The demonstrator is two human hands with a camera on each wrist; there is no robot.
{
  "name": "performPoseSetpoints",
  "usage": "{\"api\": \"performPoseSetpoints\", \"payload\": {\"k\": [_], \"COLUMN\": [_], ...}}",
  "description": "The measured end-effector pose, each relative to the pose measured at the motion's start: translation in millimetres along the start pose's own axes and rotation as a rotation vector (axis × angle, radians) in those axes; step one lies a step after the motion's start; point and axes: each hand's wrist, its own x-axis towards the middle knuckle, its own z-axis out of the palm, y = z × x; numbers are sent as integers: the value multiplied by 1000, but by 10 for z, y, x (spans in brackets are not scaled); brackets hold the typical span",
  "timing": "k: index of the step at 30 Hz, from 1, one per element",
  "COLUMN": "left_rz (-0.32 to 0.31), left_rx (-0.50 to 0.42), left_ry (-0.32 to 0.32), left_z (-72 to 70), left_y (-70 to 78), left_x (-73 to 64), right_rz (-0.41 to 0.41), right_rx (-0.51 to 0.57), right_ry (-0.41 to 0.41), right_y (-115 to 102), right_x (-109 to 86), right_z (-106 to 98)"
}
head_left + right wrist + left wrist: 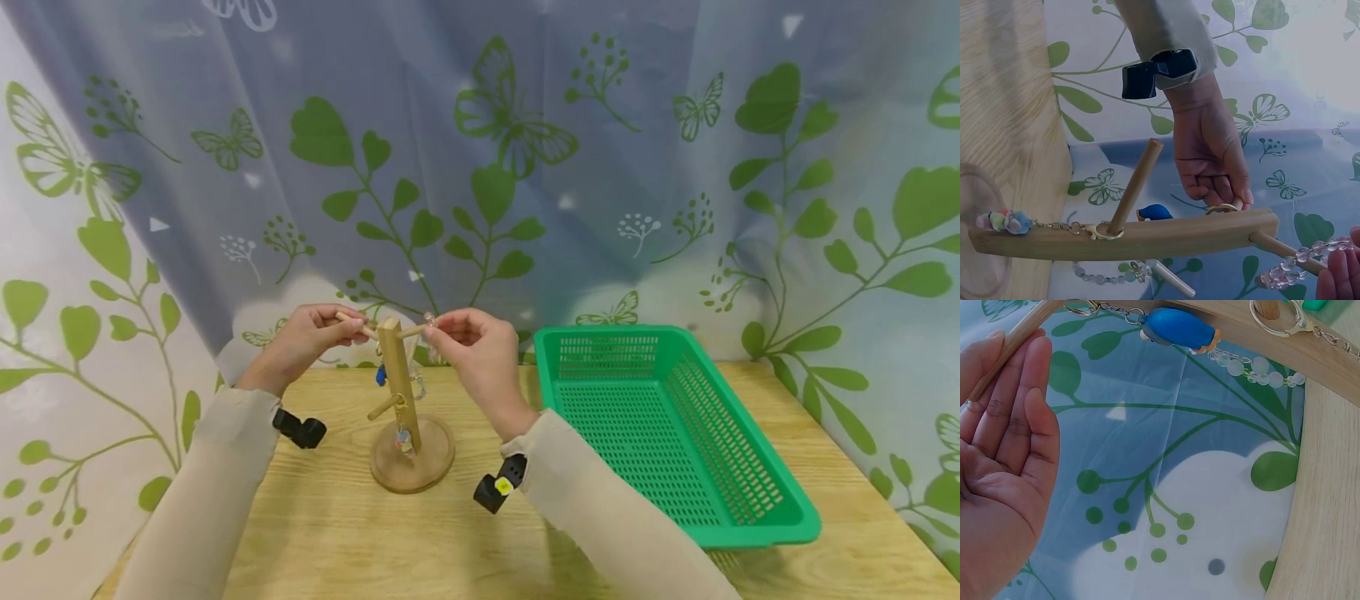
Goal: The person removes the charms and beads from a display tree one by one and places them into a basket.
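Observation:
A wooden stand (397, 375) with side pegs rises from a round base. My left hand (318, 333) pinches its upper left peg (1019, 347) between thumb and fingers. From that peg a blue figure keychain (1179, 328) hangs by a ring. My right hand (476, 346) is at the upper right peg (1279, 247), its fingers pinching a bracelet of clear pink beads (1300, 256) that loops around the peg. A keychain with pastel charms (1010, 222) hangs on the lower front peg (384, 407). A pale beaded bracelet (1097, 275) hangs on a rear peg.
To the right of the stand sits a green plastic basket (551, 392) with perforated walls. Both stand on a light wooden table (322, 517). Behind the table hangs a curtain (600, 217) printed with leaves and butterflies.

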Motion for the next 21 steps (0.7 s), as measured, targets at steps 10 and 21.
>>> {"api": "performPoseSetpoints", "payload": {"k": [10, 21], "left_rz": [6, 0], "left_rx": [-4, -18], "left_ry": [-14, -13], "left_z": [1, 9], "left_y": [11, 13], "left_x": [-3, -14], "right_rz": [4, 37], "right_rx": [-9, -18], "right_ry": [2, -15], "right_y": [-82, -142], "right_x": [81, 140], "right_z": [-160, -372]}}
